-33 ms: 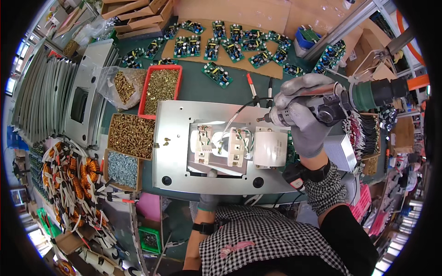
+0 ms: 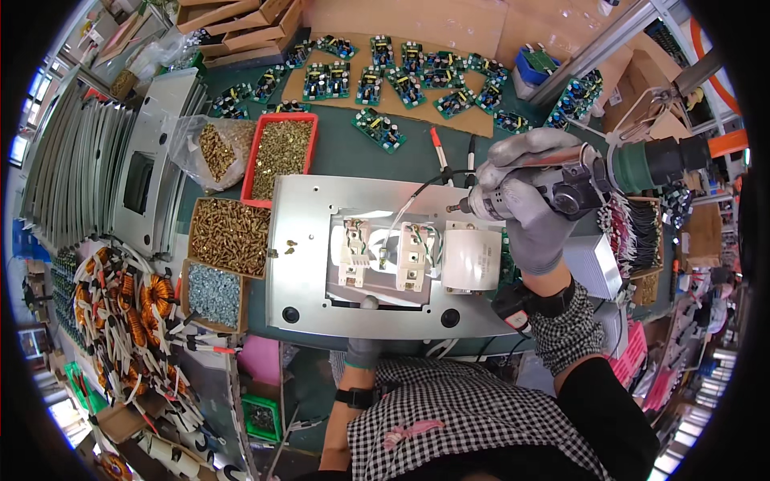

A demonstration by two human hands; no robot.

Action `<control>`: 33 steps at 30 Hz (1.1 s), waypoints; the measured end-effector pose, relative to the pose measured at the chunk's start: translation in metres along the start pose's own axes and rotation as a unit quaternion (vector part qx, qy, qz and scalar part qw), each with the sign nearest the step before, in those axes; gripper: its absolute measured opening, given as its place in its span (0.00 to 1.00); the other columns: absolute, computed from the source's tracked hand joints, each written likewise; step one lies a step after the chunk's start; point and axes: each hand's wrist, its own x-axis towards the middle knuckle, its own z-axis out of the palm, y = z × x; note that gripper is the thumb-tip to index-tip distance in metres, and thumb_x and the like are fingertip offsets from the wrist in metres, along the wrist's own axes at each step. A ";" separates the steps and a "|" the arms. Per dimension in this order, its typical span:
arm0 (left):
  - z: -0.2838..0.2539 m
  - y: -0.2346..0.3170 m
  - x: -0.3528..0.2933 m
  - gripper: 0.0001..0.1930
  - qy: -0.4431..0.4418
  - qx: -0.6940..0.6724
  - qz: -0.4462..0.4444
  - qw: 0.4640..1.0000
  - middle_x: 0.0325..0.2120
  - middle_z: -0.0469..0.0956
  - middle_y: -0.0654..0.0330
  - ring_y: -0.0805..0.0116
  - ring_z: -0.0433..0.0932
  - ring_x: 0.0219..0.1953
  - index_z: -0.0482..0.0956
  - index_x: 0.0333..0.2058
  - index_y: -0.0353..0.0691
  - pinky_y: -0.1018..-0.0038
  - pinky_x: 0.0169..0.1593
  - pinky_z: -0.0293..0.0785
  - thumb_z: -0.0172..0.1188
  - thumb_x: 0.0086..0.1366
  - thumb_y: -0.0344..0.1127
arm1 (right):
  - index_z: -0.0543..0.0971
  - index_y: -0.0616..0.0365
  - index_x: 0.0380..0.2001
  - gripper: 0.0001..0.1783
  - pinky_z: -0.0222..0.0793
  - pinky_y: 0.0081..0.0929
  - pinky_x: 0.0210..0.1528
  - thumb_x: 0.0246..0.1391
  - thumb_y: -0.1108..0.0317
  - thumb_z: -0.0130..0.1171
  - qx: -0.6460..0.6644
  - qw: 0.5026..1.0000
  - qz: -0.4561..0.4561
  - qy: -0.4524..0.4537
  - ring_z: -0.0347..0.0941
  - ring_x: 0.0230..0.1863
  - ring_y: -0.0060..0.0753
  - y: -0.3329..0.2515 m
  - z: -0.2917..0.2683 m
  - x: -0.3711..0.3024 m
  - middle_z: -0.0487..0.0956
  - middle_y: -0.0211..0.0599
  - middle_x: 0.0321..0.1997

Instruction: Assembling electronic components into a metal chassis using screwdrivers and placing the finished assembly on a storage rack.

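My right hand [image 2: 525,188], in a grey glove, is closed around a power screwdriver [image 2: 573,188]. Its bit points left, above the far right part of a silver metal panel [image 2: 309,297]. Through the panel's rectangular opening show two cream terminal modules [image 2: 353,252] with twisted green-and-white wires, and a white cylindrical capacitor [image 2: 471,258] sits at the right. My left hand [image 2: 364,353] reaches under the panel's near edge. One gloved fingertip comes up in the opening; the panel hides the other fingers. A few loose brass screws [image 2: 290,247] lie on the panel's left.
Left of the panel stand a red tray [image 2: 250,172] of small brass parts, a box of brass screws [image 2: 228,238] and a box of silver fasteners [image 2: 213,295]. Green circuit boards [image 2: 378,131] lie at the back. Copper coils [image 2: 156,301] and stacked panels [image 2: 76,164] fill the far left.
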 end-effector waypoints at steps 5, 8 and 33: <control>-0.017 -0.007 0.005 0.17 -0.022 0.260 0.088 0.961 0.37 0.72 0.58 0.69 0.72 0.37 0.69 0.45 0.33 0.72 0.40 0.72 0.46 0.66 0.42 | 0.68 0.65 0.37 0.17 0.71 0.19 0.25 0.40 0.89 0.51 -0.035 0.999 -0.032 -0.020 0.73 0.28 0.23 0.009 -0.001 0.002 0.76 0.42 0.33; -0.015 -0.005 0.003 0.22 -0.028 0.232 0.050 0.971 0.41 0.72 0.57 0.69 0.72 0.40 0.67 0.49 0.32 0.72 0.44 0.72 0.45 0.66 0.45 | 0.69 0.65 0.35 0.17 0.71 0.19 0.26 0.40 0.90 0.51 -0.031 0.999 -0.003 -0.028 0.73 0.28 0.23 0.010 -0.002 0.000 0.76 0.42 0.33; 0.003 0.011 -0.005 0.19 0.004 0.114 0.039 0.993 0.41 0.71 0.55 0.68 0.71 0.41 0.66 0.48 0.33 0.71 0.44 0.71 0.45 0.66 0.42 | 0.69 0.64 0.38 0.18 0.72 0.19 0.28 0.40 0.88 0.54 -0.030 0.999 -0.015 -0.008 0.73 0.30 0.24 0.013 -0.011 -0.001 0.77 0.42 0.35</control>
